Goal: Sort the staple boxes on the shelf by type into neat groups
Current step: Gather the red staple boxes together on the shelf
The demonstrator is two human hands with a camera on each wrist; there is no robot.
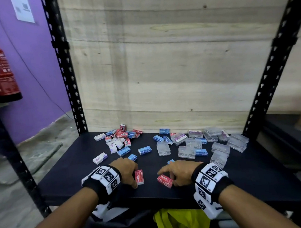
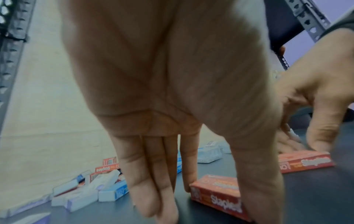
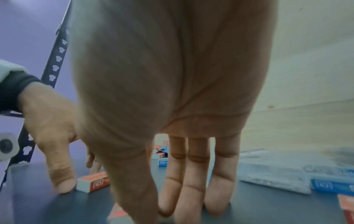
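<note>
Both red boxes near the front edge of the dark shelf (image 1: 65, 182) read "Staples" in white, w/ a boxed "10" mark at one end. Left hand (image 1: 126, 171) pinches one red box (image 1: 139, 177): thumb at its near end, index at its far end, other fingers straight and together just left of it. Right hand (image 1: 178, 171) rests on the second red box (image 1: 165, 180), thumb at its near side, fingers straight, slightly apart, tips on the shelf past it; grip unclear. Beyond the fingertips: jumble of red, blue, white boxes (image 1: 120, 138) far left, clear plastic cases (image 1: 218, 141) far right. Extinguisher (image 1: 0, 73) label reads "ABC POWDER".
</note>
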